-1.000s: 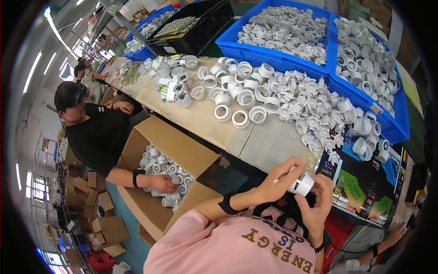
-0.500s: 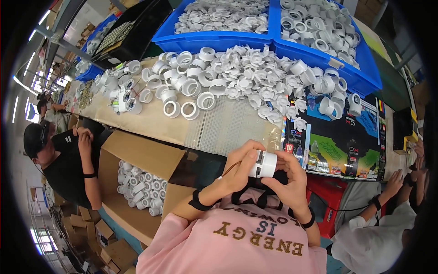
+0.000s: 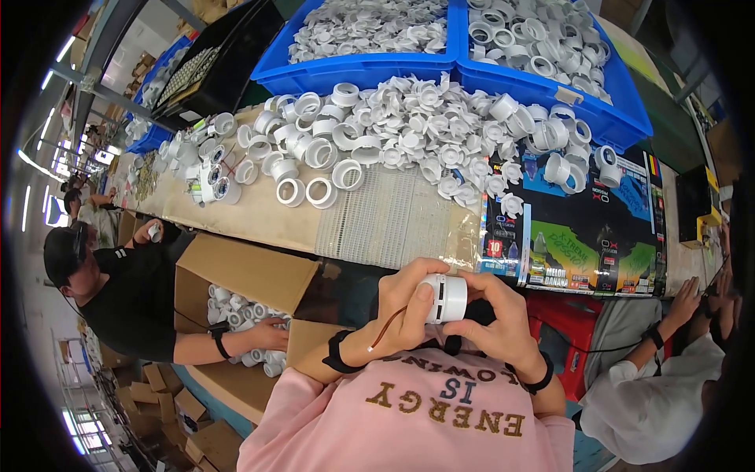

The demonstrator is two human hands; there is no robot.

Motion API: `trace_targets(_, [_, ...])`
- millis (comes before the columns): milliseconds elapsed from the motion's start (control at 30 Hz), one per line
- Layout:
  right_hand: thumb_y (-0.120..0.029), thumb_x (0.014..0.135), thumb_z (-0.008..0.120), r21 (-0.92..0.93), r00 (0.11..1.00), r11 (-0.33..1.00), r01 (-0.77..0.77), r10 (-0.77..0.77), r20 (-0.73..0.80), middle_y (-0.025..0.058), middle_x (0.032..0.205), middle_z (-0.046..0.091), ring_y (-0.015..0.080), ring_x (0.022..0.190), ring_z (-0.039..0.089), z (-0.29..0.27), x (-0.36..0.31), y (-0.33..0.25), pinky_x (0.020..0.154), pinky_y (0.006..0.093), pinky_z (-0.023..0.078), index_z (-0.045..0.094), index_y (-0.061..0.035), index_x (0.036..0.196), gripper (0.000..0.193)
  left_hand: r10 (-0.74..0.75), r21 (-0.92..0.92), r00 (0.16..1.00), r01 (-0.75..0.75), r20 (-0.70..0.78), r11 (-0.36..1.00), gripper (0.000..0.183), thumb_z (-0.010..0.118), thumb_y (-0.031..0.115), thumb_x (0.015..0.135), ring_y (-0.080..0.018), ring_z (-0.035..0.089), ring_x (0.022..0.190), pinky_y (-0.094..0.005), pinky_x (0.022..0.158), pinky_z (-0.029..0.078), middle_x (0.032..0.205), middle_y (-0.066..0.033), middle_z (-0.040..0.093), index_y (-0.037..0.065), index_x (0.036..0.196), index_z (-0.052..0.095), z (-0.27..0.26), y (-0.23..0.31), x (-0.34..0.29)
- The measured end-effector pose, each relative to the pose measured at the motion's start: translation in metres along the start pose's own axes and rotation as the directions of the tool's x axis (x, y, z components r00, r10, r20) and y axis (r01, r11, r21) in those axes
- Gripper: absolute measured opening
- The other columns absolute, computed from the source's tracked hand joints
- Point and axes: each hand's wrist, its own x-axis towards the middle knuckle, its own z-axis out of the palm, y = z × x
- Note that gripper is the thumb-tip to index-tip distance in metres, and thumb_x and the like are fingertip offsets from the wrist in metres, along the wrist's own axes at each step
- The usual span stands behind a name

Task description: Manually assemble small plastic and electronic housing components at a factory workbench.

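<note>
Close to my chest, just past the table's near edge, a white round plastic housing with dark slots in its side lies between my hands. My left hand grips it from the left with thumb and fingers. From that hand hangs a brown wire ending in a small white connector. My right hand closes on the housing's right end, fingers above and thumb below. On the table beyond are white plastic rings and a heap of white petal-shaped plastic parts.
Two blue bins with white parts stand at the back. An open cardboard box of white parts sits at my left, with a co-worker's hand inside. A printed cardboard sheet covers the right tabletop; a red stool stands below.
The housing has turned in my hands, so its slotted side shows more. Both hands have shifted slightly down. The co-worker at left has reached into the cardboard box.
</note>
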Motion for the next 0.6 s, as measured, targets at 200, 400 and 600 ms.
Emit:
trace_targets(200, [-0.03, 0.064, 0.084, -0.067, 0.977, 0.978, 0.197, -0.191, 0.093, 0.0129, 0.091, 0.062, 0.0206, 0.075, 0.063, -0.006, 0.008, -0.005, 0.067, 0.0299, 0.052, 0.054, 0.0045, 0.114, 0.068, 0.098, 0.11, 0.995, -0.099, 0.016, 0.989, 0.04, 0.039, 0.024, 0.09, -0.031, 0.062, 0.061, -0.0356, 0.054, 0.049, 0.077, -0.0206, 0.06, -0.01, 0.107, 0.052, -0.004, 0.01, -0.007])
trace_targets(400, [-0.035, 0.063, 0.084, -0.124, 0.964, 0.956, 0.265, -0.264, 0.031, 0.0126, 0.089, 0.061, 0.0196, 0.069, 0.061, 0.001, 0.013, -0.012, 0.062, 0.0295, 0.051, 0.054, 0.0042, 0.111, 0.069, -0.013, 0.031, 0.994, 0.01, 0.104, 0.999, 0.039, 0.037, 0.03, 0.093, -0.0262, 0.062, 0.067, -0.0339, 0.061, 0.049, 0.082, -0.0165, 0.06, -0.003, 0.108, 0.053, -0.015, 0.019, 0.002])
trace_targets(600, [-0.027, 0.061, 0.083, -0.379, 0.934, 0.895, 0.234, -0.315, -0.166, 0.0147, 0.108, 0.055, 0.0325, 0.095, 0.055, 0.022, 0.023, -0.016, 0.08, 0.0405, 0.046, 0.053, 0.0006, 0.116, 0.069, -0.51, -0.66, 0.842, 0.487, 0.178, 0.572, 0.046, 0.027, 0.04, 0.096, -0.016, 0.059, 0.083, -0.027, 0.074, 0.047, 0.092, -0.0071, 0.06, 0.004, 0.104, 0.054, -0.004, -0.009, 0.01])
